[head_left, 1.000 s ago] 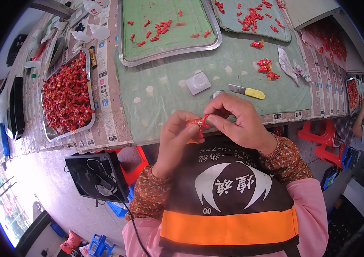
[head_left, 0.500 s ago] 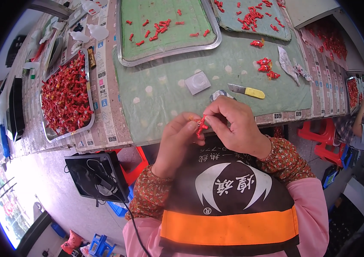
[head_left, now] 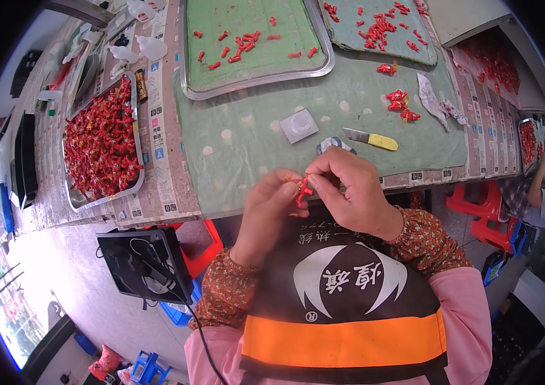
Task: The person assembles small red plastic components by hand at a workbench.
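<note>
Close to the table's front edge, my left hand [head_left: 271,206] pinches a small red figurine [head_left: 304,192] between thumb and fingers. It has touches of yellow at its upper left. My right hand [head_left: 357,194] is closed in a pinch at the figurine's top, with a small red piece [head_left: 309,174] at its fingertips. Whether that piece is separate or part of the figurine, I cannot tell. Just beyond my right hand lie a blue-and-white roundish item [head_left: 335,145], partly covered, and a yellow-handled knife [head_left: 380,140]. A pale square block [head_left: 299,126] with a round recess sits farther off.
A metal tray [head_left: 186,83] with small red parts and another tray [head_left: 428,61] stand at the back. Several figurines [head_left: 408,116] lie beside crumpled paper [head_left: 433,102]. A heaped tray of figurines [head_left: 139,138] is at left. Red stools [head_left: 478,200] and a co-worker's arm [head_left: 539,183] appear right.
The view has shifted slightly, so the table things sit a little to the right. Both hands keep almost the same grip; the figurine is turned slightly between them.
</note>
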Tool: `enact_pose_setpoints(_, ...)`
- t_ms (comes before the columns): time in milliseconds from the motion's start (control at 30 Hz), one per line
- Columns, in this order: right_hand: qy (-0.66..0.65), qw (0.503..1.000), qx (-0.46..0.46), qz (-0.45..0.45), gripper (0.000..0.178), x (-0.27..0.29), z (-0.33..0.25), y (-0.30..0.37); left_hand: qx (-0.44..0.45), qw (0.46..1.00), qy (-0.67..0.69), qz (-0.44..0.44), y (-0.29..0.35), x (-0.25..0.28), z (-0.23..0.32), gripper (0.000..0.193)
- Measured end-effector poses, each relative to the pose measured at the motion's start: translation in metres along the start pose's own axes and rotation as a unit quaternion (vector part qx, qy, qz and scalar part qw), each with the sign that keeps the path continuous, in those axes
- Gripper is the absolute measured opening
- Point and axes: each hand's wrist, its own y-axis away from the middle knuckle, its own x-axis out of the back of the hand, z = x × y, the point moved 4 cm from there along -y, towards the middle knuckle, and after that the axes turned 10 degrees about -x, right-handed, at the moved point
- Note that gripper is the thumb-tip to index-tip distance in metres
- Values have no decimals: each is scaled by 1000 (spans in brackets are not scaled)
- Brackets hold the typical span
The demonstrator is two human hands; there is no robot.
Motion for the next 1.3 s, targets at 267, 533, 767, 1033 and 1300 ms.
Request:
enact_pose_setpoints(267,-117,989,-79,-43,18,11,0,-7,-22,999,44,18,-1,-1,4,20)
enact_pose_setpoints(533,-102,990,-89,-37,19,12,4,-5,-122,978,124,113,-1,8,11,15)
enact_pose_setpoints(767,-87,989,-97,-64,15,9,6,-4,-179,963,100,175,-1,19,20,15)
enact_pose_setpoints(1033,-93,991,-79,-47,13,9,7,-3,-213,950,27,228,-1,20,30,20)
enact_pose_setpoints(1300,-79,993,-75,-49,12,10,8,-1,-217,944,-4,247,-1,21,31,29)
